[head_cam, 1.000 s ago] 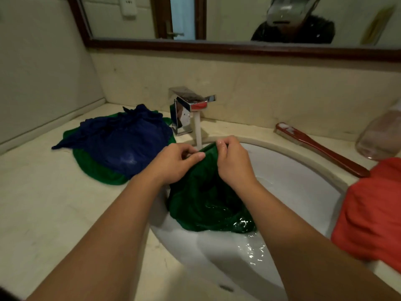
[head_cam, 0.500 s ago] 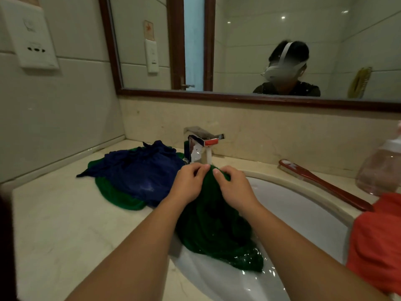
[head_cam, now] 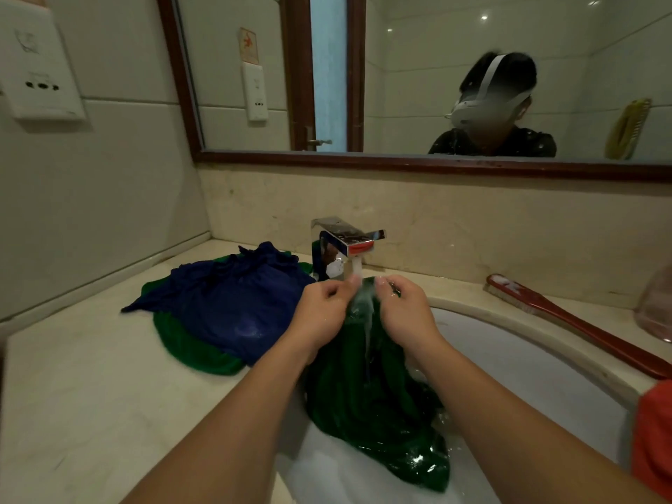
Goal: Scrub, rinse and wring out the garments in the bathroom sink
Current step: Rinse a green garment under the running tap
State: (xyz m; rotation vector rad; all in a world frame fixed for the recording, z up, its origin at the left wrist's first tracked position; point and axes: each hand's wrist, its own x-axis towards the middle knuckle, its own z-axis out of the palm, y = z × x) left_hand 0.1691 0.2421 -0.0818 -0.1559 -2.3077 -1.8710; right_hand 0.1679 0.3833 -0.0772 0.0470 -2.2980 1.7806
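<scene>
Centre frame: the left hand and right hand pinch a garment just under the faucet, its lower part lying in the sink. Left of the faucet, heaped garments lie on the counter. A brush lies behind the sink's rim. At the right edge stands what may be a bottle, with a cloth below it.

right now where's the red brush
Head view: the red brush lies on the counter at the right, just behind the sink, between the tap and the bottle at the frame edge.
</scene>
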